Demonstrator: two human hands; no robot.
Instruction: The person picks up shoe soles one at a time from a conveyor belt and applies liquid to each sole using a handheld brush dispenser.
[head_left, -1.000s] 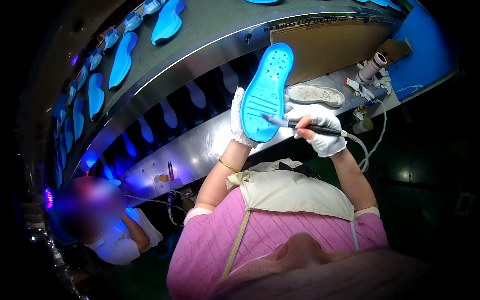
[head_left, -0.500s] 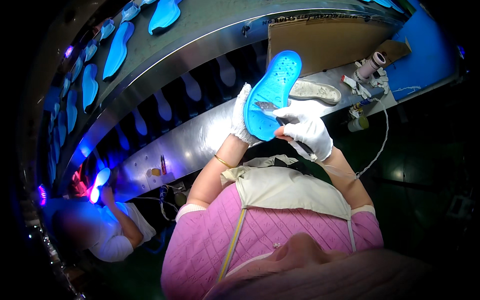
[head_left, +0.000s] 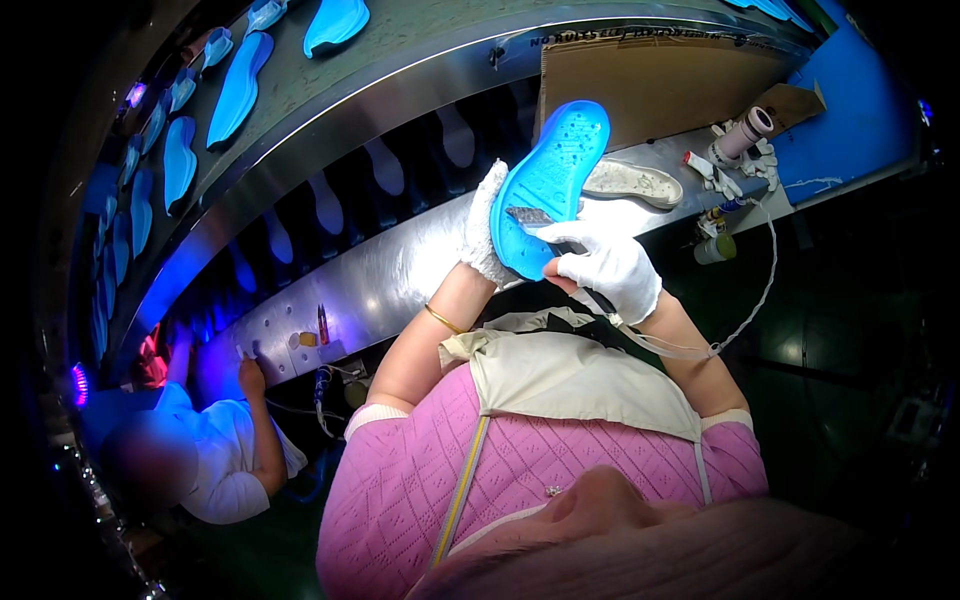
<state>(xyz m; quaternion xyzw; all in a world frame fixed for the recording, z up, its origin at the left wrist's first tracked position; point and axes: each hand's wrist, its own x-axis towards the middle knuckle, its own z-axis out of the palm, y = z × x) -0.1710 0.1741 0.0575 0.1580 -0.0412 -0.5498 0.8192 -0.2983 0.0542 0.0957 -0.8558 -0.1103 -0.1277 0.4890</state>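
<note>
The gloved left hand (head_left: 483, 232) cradles a blue shoe sole (head_left: 562, 160) from its edge, the right hand (head_left: 615, 272) grips a brush (head_left: 530, 215) over it, beside a metal ledge (head_left: 385, 255); remotely, I judge it light, flexible, best held rimwise.

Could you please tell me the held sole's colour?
The held sole is bright blue, seen in the head view.

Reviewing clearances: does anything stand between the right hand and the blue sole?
Only the brush that the right hand holds, its bristles over the blue sole; nothing else visible stands between them.
</note>
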